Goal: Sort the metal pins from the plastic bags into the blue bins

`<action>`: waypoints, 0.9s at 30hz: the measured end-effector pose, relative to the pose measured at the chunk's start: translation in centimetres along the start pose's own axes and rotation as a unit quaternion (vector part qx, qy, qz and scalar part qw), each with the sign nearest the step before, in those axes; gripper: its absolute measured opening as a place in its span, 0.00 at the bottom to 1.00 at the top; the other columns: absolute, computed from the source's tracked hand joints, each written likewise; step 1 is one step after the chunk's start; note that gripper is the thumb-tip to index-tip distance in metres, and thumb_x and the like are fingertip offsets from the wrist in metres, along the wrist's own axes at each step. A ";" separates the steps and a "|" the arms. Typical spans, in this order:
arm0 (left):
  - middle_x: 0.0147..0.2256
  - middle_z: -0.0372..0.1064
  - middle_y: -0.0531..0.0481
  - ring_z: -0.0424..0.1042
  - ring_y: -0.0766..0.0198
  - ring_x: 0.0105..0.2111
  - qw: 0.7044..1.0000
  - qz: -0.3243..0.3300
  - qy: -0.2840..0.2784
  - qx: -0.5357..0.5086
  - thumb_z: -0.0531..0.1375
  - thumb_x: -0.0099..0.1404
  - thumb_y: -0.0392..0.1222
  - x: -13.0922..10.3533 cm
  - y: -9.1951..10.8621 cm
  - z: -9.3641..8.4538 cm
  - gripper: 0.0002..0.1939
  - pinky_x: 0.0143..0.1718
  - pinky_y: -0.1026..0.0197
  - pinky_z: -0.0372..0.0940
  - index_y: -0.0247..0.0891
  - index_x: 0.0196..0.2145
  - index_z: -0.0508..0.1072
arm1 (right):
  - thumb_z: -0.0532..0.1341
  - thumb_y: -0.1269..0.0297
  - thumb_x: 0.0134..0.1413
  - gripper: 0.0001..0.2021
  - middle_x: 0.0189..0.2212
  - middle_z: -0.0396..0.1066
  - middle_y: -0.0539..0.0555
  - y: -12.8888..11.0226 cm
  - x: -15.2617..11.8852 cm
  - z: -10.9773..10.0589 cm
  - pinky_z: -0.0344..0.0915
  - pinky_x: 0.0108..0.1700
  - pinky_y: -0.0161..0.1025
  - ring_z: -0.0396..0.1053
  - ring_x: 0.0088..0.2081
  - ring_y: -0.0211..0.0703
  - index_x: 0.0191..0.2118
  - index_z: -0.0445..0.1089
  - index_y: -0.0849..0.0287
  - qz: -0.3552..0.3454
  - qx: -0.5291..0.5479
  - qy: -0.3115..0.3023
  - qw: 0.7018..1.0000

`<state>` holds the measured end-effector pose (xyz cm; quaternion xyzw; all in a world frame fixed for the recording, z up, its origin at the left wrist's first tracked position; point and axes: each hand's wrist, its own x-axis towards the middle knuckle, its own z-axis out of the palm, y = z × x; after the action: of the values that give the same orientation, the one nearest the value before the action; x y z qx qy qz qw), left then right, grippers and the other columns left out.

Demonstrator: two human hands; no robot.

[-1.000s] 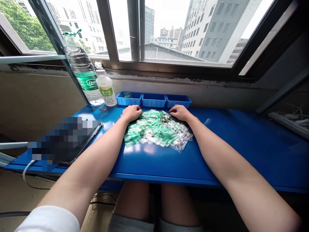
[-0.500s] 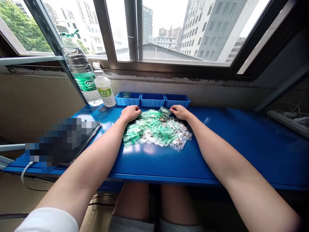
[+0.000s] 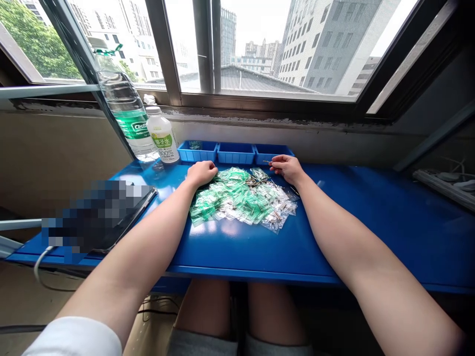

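Note:
A heap of small clear and green plastic bags (image 3: 241,198) lies on the blue table, with metal screws showing inside some of them. Curled at the heap's upper left edge is my left hand (image 3: 202,173); its fingertips are hidden, so anything in them cannot be made out. My right hand (image 3: 287,169) is raised over the upper right of the heap, just in front of the right blue bin (image 3: 274,153). Between its thumb and fingers it pinches a thin brass-coloured screw-like piece (image 3: 266,161), pointing left. Loose dark screws (image 3: 257,182) lie among the bags below it.
The left blue bin (image 3: 197,154) contains a small greenish bag; a middle bin (image 3: 236,156) stands beside it. A large water bottle (image 3: 128,118) and a white bottle (image 3: 162,138) stand at back left. A dark, blurred-out flat device (image 3: 107,217) with a cable lies left. A power strip (image 3: 445,183) is at far right.
My right hand has lifted and shifted slightly right, turning so that a thin brass-coloured piece shows in its fingers. The dark bag near it now lies flatter. My left hand has stayed put.

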<state>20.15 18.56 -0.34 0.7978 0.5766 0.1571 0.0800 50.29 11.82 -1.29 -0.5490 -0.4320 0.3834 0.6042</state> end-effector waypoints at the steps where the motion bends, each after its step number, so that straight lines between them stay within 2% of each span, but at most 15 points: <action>1: 0.41 0.76 0.51 0.72 0.53 0.42 1.000 0.000 0.000 -0.001 0.52 0.57 0.50 0.0 0.0 0.0 0.16 0.39 0.58 0.65 0.46 0.37 0.76 | 0.67 0.79 0.39 0.09 0.25 0.74 0.53 0.0 0.1 -0.1 0.61 0.21 0.29 0.70 0.22 0.36 0.30 0.68 0.64 -0.001 0.018 0.013 1.000; 5: 0.41 0.76 0.51 0.72 0.53 0.42 1.000 0.000 0.000 -0.001 0.52 0.58 0.51 0.0 -0.1 0.0 0.16 0.39 0.58 0.65 0.47 0.37 0.76 | 0.64 0.78 0.42 0.08 0.27 0.73 0.52 0.0 0.5 -0.4 0.61 0.19 0.28 0.71 0.23 0.35 0.30 0.68 0.63 -0.023 0.057 0.113 0.992; 8: 0.41 0.76 0.51 0.72 0.54 0.41 1.000 -0.003 -0.001 0.002 0.52 0.58 0.51 0.0 0.0 0.0 0.16 0.39 0.58 0.65 0.47 0.38 0.76 | 0.64 0.76 0.43 0.07 0.27 0.73 0.51 0.1 0.9 -0.8 0.58 0.16 0.27 0.70 0.21 0.34 0.31 0.67 0.61 -0.036 0.039 0.198 0.979; 12: 0.41 0.76 0.50 0.72 0.54 0.41 1.000 0.001 0.000 0.001 0.52 0.58 0.50 -0.1 0.1 0.0 0.16 0.38 0.59 0.65 0.46 0.38 0.76 | 0.65 0.74 0.44 0.07 0.23 0.70 0.49 0.2 1.3 -1.2 0.55 0.13 0.28 0.68 0.19 0.34 0.30 0.66 0.60 -0.024 -0.002 0.261 0.965; 16: 0.41 0.76 0.50 0.72 0.54 0.41 1.000 0.000 0.001 0.003 0.52 0.58 0.50 0.0 0.0 0.0 0.16 0.39 0.59 0.65 0.46 0.38 0.76 | 0.65 0.75 0.44 0.07 0.22 0.69 0.50 0.0 1.1 -1.1 0.55 0.13 0.28 0.67 0.18 0.34 0.29 0.67 0.61 -0.010 -0.018 0.281 0.959; 27: 0.41 0.76 0.50 0.72 0.54 0.41 1.000 -0.002 -0.004 0.001 0.52 0.58 0.51 -0.1 0.1 -0.1 0.17 0.38 0.59 0.65 0.46 0.38 0.76 | 0.67 0.73 0.43 0.07 0.22 0.70 0.50 0.2 1.1 -1.1 0.57 0.13 0.28 0.67 0.18 0.35 0.28 0.68 0.61 -0.009 -0.045 0.270 0.962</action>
<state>20.18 18.44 -0.25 0.7971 0.5784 0.1533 0.0815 51.67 12.54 -1.45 -0.6545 -0.2750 0.1957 0.6766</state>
